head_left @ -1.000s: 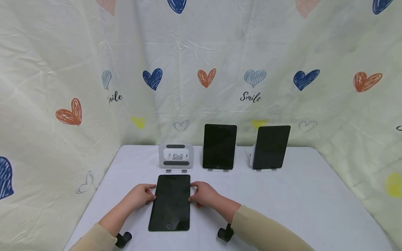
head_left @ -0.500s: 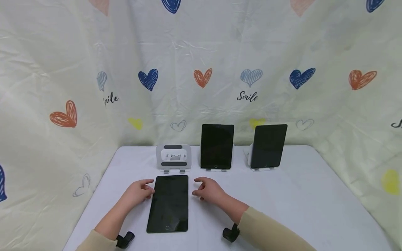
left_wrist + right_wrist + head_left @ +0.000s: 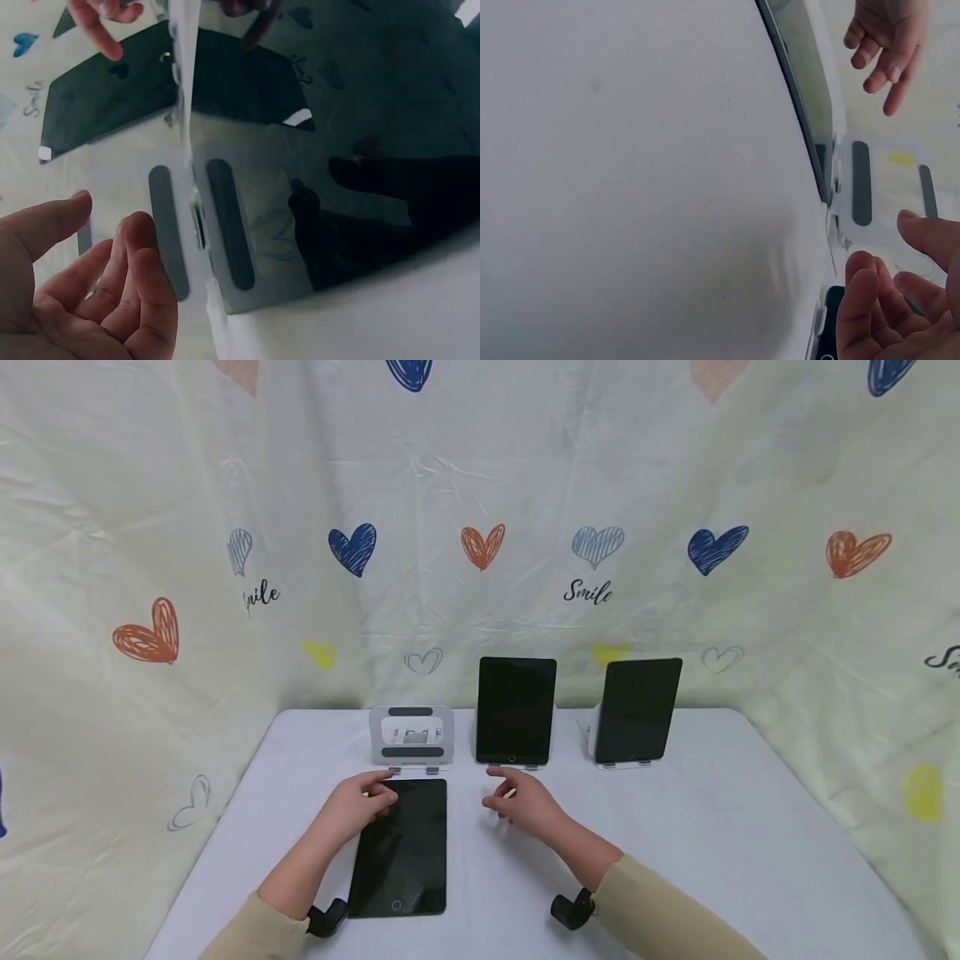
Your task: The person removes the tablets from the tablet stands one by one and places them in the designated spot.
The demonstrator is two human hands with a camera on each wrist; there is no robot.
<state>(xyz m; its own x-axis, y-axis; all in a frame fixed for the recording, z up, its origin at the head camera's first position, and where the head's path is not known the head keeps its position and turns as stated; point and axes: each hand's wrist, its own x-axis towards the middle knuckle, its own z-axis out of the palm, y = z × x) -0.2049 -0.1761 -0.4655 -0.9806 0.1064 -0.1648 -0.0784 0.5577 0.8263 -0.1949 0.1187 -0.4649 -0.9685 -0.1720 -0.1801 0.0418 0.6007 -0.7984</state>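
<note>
A black tablet (image 3: 405, 852) lies flat on the white table, screen up, its round button toward the near edge. Just beyond its top edge stands a grey-white tablet stand (image 3: 375, 737) with dark pads and no tablet on it. My left hand (image 3: 354, 806) hovers over the tablet's upper left corner, fingers loosely bent and holding nothing. To the right of the tablet, my right hand (image 3: 528, 802) is raised, its index finger extended and nothing in its grasp. In the left wrist view the glossy screen (image 3: 390, 97) mirrors the stand and hand.
Two more tablets stand propped at the back: one upright tablet (image 3: 516, 710) in the middle and a tilted tablet (image 3: 639, 710) to its right, each on a stand. A heart-patterned curtain (image 3: 525, 468) hangs behind the table (image 3: 712, 860).
Both hands have come off the flat tablet's side edges. They have moved forward toward the empty stand, the right one also away to the right. The tablet stays on the table.
</note>
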